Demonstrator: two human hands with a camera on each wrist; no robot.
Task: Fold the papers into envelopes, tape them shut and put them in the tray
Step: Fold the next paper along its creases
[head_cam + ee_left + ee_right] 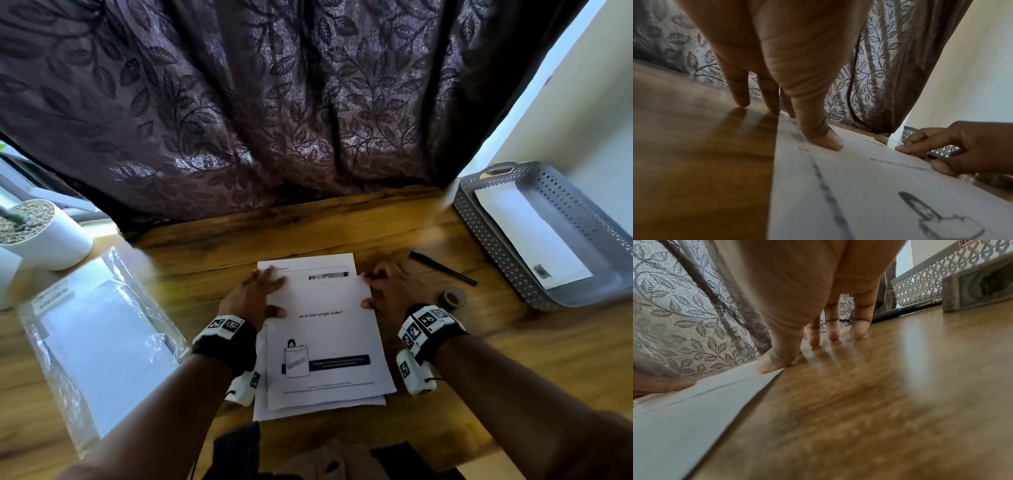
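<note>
A small stack of printed white papers (322, 335) lies on the wooden table in front of me. My left hand (260, 291) rests flat on the stack's upper left edge, and its thumb (824, 139) presses the top sheet. My right hand (387, 287) sits at the upper right edge. Its thumb (772, 365) touches the paper's border while its fingertips (833, 335) rest on the table. Neither hand grips anything. The grey perforated tray (489, 240) stands at the far right with a white folded envelope (531, 236) inside. A tape roll (452, 298) lies right of my right hand.
A black pen (443, 268) lies between the papers and the tray. A clear plastic pack of blank sheets (99, 342) lies at the left, with a white plant pot (51, 236) behind it. A dark leaf-patterned curtain (274, 102) hangs along the table's back edge.
</note>
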